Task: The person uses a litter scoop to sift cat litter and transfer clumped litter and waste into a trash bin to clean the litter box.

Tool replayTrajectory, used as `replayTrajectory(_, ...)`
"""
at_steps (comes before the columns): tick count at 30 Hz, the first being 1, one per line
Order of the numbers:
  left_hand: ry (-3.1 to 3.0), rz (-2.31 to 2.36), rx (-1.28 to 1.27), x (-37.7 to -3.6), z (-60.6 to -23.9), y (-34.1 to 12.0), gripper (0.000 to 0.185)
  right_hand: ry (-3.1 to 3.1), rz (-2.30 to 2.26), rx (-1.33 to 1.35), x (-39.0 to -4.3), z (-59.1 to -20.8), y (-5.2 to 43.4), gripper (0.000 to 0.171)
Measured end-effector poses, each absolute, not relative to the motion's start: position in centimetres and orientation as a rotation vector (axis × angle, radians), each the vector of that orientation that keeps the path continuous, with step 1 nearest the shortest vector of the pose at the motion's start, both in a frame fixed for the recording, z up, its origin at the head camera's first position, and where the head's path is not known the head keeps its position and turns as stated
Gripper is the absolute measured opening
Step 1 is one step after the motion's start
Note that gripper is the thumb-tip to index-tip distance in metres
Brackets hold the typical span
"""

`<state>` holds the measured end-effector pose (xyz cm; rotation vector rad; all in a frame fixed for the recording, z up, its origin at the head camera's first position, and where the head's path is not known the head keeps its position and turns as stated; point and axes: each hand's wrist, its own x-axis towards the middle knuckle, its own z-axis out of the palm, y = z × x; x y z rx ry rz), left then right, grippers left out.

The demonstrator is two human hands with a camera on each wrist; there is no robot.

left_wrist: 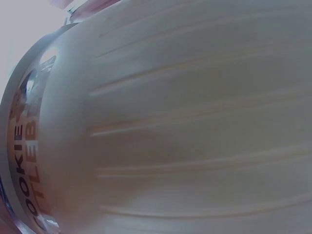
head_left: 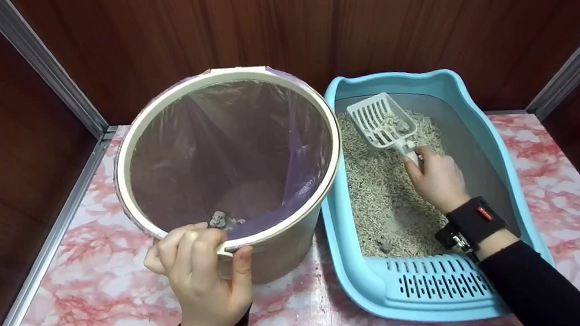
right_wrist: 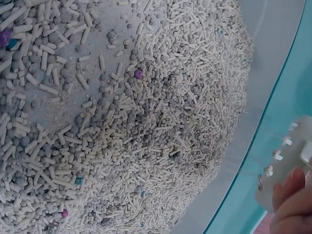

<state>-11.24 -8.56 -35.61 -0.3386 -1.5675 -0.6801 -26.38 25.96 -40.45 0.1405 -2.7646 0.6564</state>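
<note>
In the head view my left hand (head_left: 200,276) grips the near rim of a cream trash bin (head_left: 277,256), fingers curled over the edge and thumb outside. A translucent purple bag (head_left: 247,151) lines the bin, with a grey litter clump (head_left: 218,219) at its bottom. My right hand (head_left: 438,179) holds a white slotted litter scoop (head_left: 370,119) by its handle, above the litter (head_left: 376,192). Some pellets and greyish clumps (head_left: 397,123) lie in the scoop. In the right wrist view the scoop (right_wrist: 278,170) and fingers (right_wrist: 292,204) show at the right edge.
The blue litter box (head_left: 343,263) stands right beside the bin, its slotted step (head_left: 437,281) toward me. Dark wood panels (head_left: 277,22) rise behind and at both sides. The floor (head_left: 96,285) has a red and white marbled pattern. Printed lettering (left_wrist: 29,165) runs round the bin's outside.
</note>
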Motion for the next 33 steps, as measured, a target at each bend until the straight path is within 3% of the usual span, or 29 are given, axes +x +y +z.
replayTrajectory(33, -1.558, -0.681, -0.331, -11.20, -35.84, -8.53, 0.051, -2.865, 0.715, 0.119, -26.35, -40.66, 26.18, 0.030)
